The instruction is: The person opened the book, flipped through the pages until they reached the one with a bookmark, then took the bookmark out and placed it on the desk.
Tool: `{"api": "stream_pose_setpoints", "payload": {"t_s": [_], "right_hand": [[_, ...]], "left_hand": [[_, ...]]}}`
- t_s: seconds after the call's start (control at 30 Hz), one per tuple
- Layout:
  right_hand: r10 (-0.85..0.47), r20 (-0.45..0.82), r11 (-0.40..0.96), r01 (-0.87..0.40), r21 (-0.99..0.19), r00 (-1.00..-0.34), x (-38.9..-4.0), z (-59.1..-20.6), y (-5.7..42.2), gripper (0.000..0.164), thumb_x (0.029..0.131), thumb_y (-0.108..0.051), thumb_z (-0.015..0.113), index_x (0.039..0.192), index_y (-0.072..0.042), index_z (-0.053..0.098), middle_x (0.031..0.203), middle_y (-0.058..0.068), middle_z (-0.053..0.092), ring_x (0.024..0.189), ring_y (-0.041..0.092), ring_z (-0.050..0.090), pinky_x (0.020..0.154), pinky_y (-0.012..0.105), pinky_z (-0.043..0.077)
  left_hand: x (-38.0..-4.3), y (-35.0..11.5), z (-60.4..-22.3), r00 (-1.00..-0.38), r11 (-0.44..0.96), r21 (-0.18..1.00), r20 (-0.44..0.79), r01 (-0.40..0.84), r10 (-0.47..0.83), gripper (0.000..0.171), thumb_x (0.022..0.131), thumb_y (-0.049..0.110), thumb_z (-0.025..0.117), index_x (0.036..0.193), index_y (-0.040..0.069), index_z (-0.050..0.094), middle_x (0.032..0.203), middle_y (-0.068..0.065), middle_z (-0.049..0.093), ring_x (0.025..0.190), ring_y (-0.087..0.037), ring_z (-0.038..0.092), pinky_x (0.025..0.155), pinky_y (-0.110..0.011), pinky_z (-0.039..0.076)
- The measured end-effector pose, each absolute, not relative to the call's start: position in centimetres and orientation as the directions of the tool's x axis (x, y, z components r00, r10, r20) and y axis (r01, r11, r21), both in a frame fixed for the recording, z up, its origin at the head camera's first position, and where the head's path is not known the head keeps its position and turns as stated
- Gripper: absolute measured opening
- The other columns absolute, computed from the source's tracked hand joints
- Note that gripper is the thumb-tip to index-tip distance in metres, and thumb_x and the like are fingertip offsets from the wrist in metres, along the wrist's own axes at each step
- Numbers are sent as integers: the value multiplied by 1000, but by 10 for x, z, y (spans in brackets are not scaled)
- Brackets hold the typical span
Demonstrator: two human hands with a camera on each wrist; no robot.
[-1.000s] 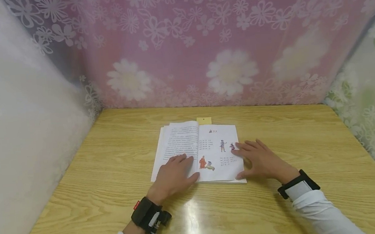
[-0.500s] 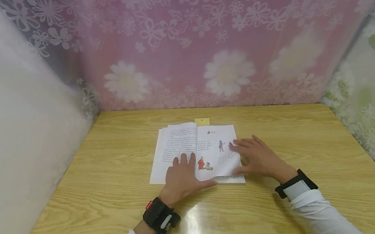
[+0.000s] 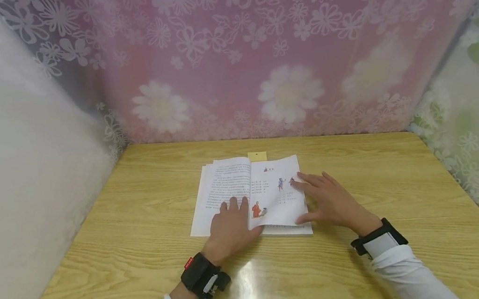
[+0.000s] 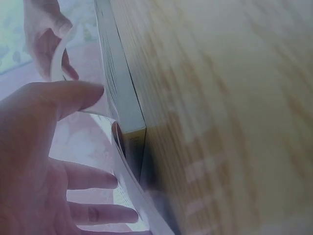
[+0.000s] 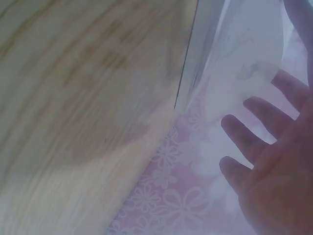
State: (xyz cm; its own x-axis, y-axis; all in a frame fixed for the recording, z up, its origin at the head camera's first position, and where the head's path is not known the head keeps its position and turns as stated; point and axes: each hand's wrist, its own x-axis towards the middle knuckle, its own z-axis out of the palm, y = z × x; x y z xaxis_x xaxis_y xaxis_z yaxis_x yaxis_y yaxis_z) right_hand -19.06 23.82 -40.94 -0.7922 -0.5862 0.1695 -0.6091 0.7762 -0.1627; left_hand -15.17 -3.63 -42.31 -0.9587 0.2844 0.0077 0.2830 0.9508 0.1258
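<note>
White page (image 3: 274, 196) (illustrated) bows upward in the open book (image 3: 249, 191).

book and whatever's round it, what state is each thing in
book: open, lying on the table
right page: lifted and bowed, lower edge off the page beneath
left hand: fingers apart, resting on the left page
right hand: at the right page's outer edge; pinch or touch unclear
yellow tab: showing past the book's top edge
straps: both worn
</note>
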Motion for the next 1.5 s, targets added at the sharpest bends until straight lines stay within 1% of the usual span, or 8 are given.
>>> {"api": "stream_pose_setpoints", "payload": {"t_s": [0.3, 0.53, 0.73, 0.87, 0.97, 1.07, 1.33, 1.5], "right_hand": [[-580, 143, 768, -597, -229, -802, -189, -407, 243, 115, 58, -69, 65, 146, -19, 11, 148, 14, 28, 129, 32, 30, 106, 55, 17], [-584, 111, 771, -593, -234, -804, -188, -414, 247, 109, 59, -72, 62, 145, -20, 20, 147, 16, 27, 130, 32, 28, 105, 53, 19], [-573, 92, 781, -576, -241, -814, -185, -417, 246, 106, 58, -72, 63, 143, -21, 26, 147, 16, 28, 130, 33, 29, 105, 53, 21], [-573, 93, 781, -577, -240, -814, -183, -418, 246, 104, 59, -71, 64, 142, -20, 29, 147, 16, 29, 129, 33, 30, 104, 53, 22], [-579, 92, 778, -582, -234, -810, -183, -419, 246, 103, 59, -71, 63, 142, -20, 30, 146, 16, 30, 129, 33, 30, 104, 52, 22], [-582, 83, 778, -583, -234, -809, -184, -420, 247, 103, 60, -71, 63, 142, -20, 30, 146, 16, 30, 130, 32, 30, 105, 52, 22], [-569, 73, 779, -565, -271, -819, -184, -424, 248, 101, 60, -71, 62, 142, -20, 31, 148, 15, 28, 131, 32, 28, 106, 52, 19], [-572, 73, 771, -565, -294, -817, -184, -423, 248, 99, 62, -70, 62, 141, -20, 31, 148, 15, 27, 132, 31, 26, 107, 53, 16]], "left_hand": [[-150, -44, -422, -947, 937, 147, 102, 318, 305, 66, 82, 49, 47, 128, 1, 43, 105, -16, 55, 93, -33, 52, 59, -41, 47], [-147, -50, -420, -981, 881, 435, 118, 188, 151, 66, 77, 41, 54, 124, -4, 41, 95, -13, 59, 75, -21, 53, 52, -36, 44], [-147, -56, -418, -971, 794, 592, 240, 134, -16, 82, 74, 33, 59, 144, 16, 21, 56, -7, 54, 45, -12, 38, 38, -29, 31], [-146, -61, -416, -951, 747, 653, 294, 125, -97, 100, 70, 27, 64, 143, 37, -3, 93, -8, 68, 38, -10, 26, 35, -28, 26], [-145, -63, -414, -933, 731, 667, 336, 140, -128, 104, 68, 25, 69, 143, 36, -2, 132, 0, 52, 48, -11, 46, 38, -28, 33], [-146, -66, -414, -915, 712, 682, 376, 168, -144, 107, 67, 23, 71, 145, 33, -2, 136, 1, 48, 84, -14, 62, 50, -31, 45], [-148, -76, -416, -910, 623, 764, 363, 168, -200, 105, 70, 19, 71, 145, 32, 0, 140, -4, 39, 115, -24, 48, 86, -44, 45], [-151, -81, -419, -914, 764, 617, 394, 186, -95, 93, 72, 13, 67, 146, 26, 11, 138, -11, 38, 115, -28, 45, 80, -43, 48]]}}
